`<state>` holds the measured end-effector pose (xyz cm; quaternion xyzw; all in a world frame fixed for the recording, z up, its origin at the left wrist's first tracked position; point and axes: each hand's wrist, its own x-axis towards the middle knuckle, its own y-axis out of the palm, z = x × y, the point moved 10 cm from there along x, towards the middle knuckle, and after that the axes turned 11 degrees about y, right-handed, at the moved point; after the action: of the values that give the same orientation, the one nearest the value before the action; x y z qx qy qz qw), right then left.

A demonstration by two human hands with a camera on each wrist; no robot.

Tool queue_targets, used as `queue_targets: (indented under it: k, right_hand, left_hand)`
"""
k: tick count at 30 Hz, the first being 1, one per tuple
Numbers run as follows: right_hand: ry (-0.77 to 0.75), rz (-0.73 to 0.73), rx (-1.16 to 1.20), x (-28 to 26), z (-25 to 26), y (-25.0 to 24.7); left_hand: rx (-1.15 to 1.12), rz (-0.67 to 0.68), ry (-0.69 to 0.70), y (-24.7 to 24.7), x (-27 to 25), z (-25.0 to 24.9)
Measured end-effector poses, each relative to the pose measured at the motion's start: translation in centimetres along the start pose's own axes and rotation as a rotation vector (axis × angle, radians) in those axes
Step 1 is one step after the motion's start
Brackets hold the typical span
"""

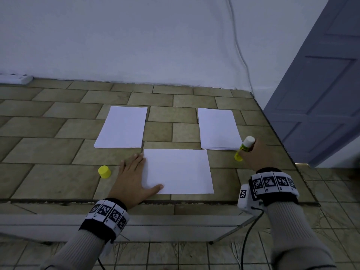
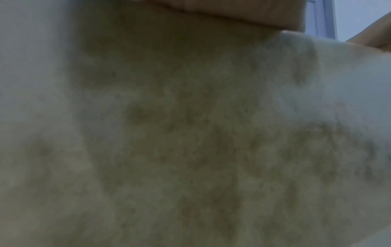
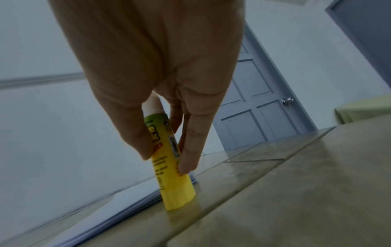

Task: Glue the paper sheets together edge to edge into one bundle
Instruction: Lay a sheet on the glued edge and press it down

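glue stick (image 3: 169, 160) label print, too blurred to read

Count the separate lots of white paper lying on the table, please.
3: a left stack at the back, a right stack at the back, and a near sheet under the left hand.

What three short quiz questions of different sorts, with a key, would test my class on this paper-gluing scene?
1. True or false: the yellow cap sits on the glue stick.
2. Which hand presses flat on the single sheet? A) left hand B) right hand
3. Fill in: two paper stacks lie beyond the sheet, the left stack and the right stack; the glue stick is nearest the ____ one.

Key: 1 false; 2 A; 3 right.
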<state>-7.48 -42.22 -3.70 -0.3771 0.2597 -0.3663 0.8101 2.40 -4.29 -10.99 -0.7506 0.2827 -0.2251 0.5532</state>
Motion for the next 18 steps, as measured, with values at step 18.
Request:
queue_targets:
  k: [18]
  right_hand:
    - [-0.183,0.217,-0.222,-4.7,7.8,5.5]
  left_hand:
    - [0.019,-0.024,0.02,-0.9,-0.2,-0.9]
